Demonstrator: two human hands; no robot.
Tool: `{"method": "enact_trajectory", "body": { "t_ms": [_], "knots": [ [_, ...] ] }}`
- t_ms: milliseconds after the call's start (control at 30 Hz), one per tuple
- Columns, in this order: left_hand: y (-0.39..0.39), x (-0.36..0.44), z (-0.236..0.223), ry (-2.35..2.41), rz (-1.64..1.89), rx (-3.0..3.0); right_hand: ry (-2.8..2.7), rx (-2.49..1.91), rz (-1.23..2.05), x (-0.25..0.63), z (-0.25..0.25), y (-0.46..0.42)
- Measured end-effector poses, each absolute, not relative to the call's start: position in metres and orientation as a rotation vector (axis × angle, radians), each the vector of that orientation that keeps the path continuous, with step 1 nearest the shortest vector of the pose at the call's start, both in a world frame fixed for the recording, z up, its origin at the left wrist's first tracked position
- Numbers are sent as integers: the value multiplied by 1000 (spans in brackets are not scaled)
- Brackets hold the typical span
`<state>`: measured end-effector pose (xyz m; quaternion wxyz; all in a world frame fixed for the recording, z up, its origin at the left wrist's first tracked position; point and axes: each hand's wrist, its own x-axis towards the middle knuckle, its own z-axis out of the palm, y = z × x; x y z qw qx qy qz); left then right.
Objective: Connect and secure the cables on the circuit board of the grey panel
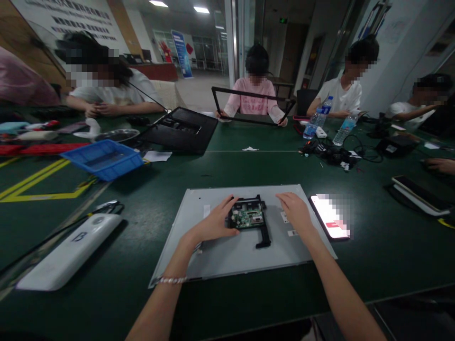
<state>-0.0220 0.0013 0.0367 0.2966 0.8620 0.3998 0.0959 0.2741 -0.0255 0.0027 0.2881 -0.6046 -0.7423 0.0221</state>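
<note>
Just right of my spread left hand [213, 223], the circuit board [248, 219] already sits in its black bracket [264, 236], over the display panel [227, 258]; my right hand [295, 210] is open; fastening, I can't tell

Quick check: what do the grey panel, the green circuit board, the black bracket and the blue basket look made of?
Grey panel: probably sheet metal, matte; flat face, thin straight edges.
Green circuit board: likely resin laminate, coated green; small components show.
Black bracket: perhaps plastic, dull; even black could be painted metal.
Blue basket: most likely plastic, low sheen; uniform colour.
</note>
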Motion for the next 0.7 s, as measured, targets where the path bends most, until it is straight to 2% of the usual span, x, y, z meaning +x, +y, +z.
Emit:
{"method": "enact_trajectory", "body": {
  "t_ms": [700],
  "knots": [
    [0, -23, 38, 1087, 229, 2286, -1968, -1672, 224, 280, -4, -21]
  ]
}}
